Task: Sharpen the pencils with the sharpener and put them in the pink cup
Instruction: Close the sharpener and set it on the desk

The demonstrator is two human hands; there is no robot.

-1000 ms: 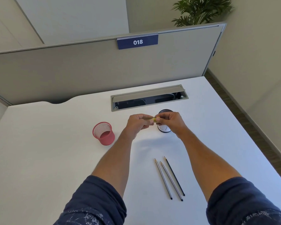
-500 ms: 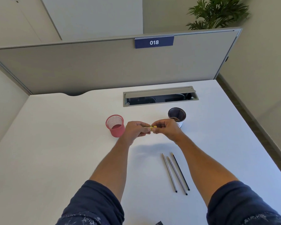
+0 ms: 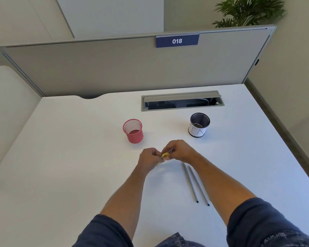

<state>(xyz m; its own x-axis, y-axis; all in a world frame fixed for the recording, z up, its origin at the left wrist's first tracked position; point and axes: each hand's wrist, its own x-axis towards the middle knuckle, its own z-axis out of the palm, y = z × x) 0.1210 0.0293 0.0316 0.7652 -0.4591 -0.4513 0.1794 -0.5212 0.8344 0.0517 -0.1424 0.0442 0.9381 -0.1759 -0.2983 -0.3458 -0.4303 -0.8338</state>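
My left hand (image 3: 148, 157) and my right hand (image 3: 179, 151) meet over the middle of the white desk (image 3: 70, 166). Their fingertips pinch a small yellow sharpener (image 3: 165, 155) between them. Whether a pencil sits in it I cannot tell, because the fingers cover it. Two grey pencils (image 3: 190, 182) (image 3: 199, 187) lie side by side on the desk just right of my hands, tips pointing away from me, and my right forearm runs close along them. The pink mesh cup (image 3: 133, 131) stands upright and looks empty, behind and to the left of my hands.
A black mesh cup (image 3: 199, 124) with a white label stands at the back right and holds something brownish. Behind both cups is an open grey cable tray (image 3: 182, 101) set into the desk. A grey partition (image 3: 114, 68) closes the far edge.
My hands have come toward me, away from above the black cup, still pinching the yellow sharpener. Three pencils showed on the desk before; only two show now beside my right forearm.
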